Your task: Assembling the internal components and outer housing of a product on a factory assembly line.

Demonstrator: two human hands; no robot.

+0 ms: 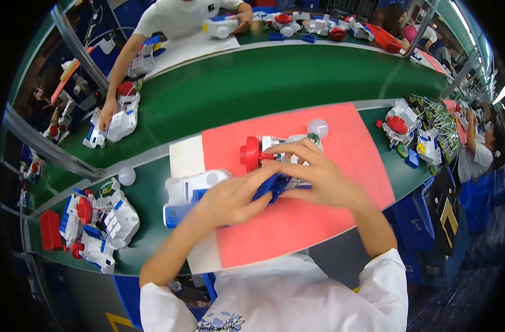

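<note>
Red mat [341, 149] under your work: left hand [230, 196] and right hand [313, 174] both closed around blue toy part [271, 187], white toy body [189, 191] just beside.

A long green-topped workbench [274, 77] is curving across the room from nine o'clock to three o'clock, a grey metal frame post [78, 47] is slanting at ten o'clock, blue plastic crates [424, 221] are standing at four o'clock, and bright ceiling strip lights [504, 91] are glowing at two o'clock.

Glossy plastic toy [274, 157] on a matt red mat [341, 166].
</note>
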